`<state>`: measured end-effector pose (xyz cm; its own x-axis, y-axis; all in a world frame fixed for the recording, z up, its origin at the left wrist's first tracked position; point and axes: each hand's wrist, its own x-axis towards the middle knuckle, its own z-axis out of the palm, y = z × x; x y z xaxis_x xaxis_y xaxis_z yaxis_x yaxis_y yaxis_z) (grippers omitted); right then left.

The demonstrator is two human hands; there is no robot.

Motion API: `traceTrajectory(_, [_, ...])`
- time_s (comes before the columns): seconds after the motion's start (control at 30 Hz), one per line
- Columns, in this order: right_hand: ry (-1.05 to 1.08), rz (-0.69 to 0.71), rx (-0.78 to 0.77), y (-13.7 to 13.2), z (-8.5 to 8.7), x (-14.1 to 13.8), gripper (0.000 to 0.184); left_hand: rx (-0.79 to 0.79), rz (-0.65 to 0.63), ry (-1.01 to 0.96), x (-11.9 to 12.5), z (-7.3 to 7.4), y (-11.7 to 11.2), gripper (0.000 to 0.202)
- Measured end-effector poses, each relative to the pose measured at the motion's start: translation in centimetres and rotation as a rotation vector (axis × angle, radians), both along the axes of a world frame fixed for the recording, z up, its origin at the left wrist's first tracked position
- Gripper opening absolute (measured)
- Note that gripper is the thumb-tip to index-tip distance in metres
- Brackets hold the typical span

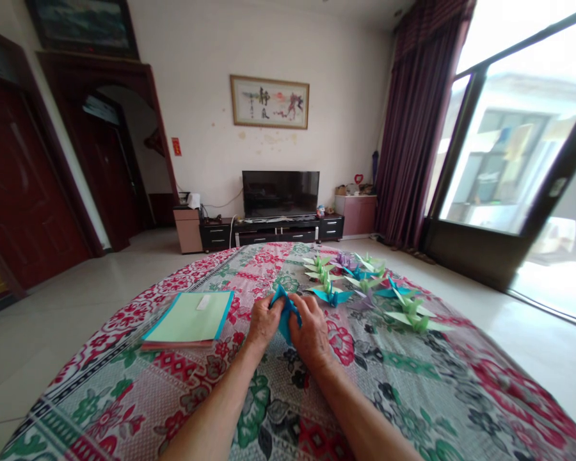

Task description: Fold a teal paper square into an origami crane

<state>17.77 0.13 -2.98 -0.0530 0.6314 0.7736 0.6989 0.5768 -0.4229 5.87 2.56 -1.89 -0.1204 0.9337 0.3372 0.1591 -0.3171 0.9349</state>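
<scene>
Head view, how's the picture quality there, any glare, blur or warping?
Head view: daylight blows out the scene beyond the glass door; head view: the red door leans and smears near the left edge, as wide lenses tend to do; head view: the blue paper in both hands shows plainly, its finer creases too small to tell.

So, a folded piece of blue origami paper (283,330) is pinched between the left hand (264,321) and the right hand (313,328), right over a floral-clothed worktop (173,410). Loads of paper cranes (333,296) in green, blue and purple are spread out off to the right. On the left, a paper stack (182,320) is topped with a little white slip (203,302). A flat-screen TV (281,193) is set up beyond, with a framed artwork (269,102) hung above.
</scene>
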Motion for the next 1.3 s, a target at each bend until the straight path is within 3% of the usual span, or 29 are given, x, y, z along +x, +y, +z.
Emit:
traceTrajectory(0.17, [-0.051,0.002,0.029,-0.2,0.1,-0.1,0.041,-0.030,-0.015,-0.062,-0.2,-0.5,0.3,0.029])
traceTrajectory(0.53, [-0.128,-0.046,0.030,-0.3,0.3,-0.1,0.043,-0.005,-0.133,-0.207,0.0,0.1,-0.4,0.030])
traceTrajectory(0.77, [-0.029,0.010,0.035,-1.0,0.8,-0.4,0.044,-0.031,-0.180,-0.257,-0.3,-0.1,0.0,0.028])
traceTrajectory(0.9, [0.183,0.066,0.027,-0.8,1.4,-0.2,0.027,-0.105,-0.225,-0.286,-0.5,0.4,-0.5,0.032])
traceTrajectory(0.97, [0.334,0.089,-0.016,-0.3,1.5,0.1,0.024,-0.154,-0.283,-0.298,-0.6,0.6,-0.7,0.033])
traceTrajectory(1.07, [0.454,0.234,-0.162,0.5,1.4,0.7,0.030,-0.214,-0.387,-0.294,-0.6,0.7,-0.9,0.031])
traceTrajectory(1.2, [0.535,0.393,-0.381,0.6,1.5,1.1,0.038,-0.257,-0.484,-0.236,-0.7,0.9,-1.1,0.023])
traceTrajectory(1.3, [0.575,0.430,-0.451,0.4,1.7,1.1,0.039,-0.280,-0.527,-0.206,-0.8,1.1,-1.5,0.020])
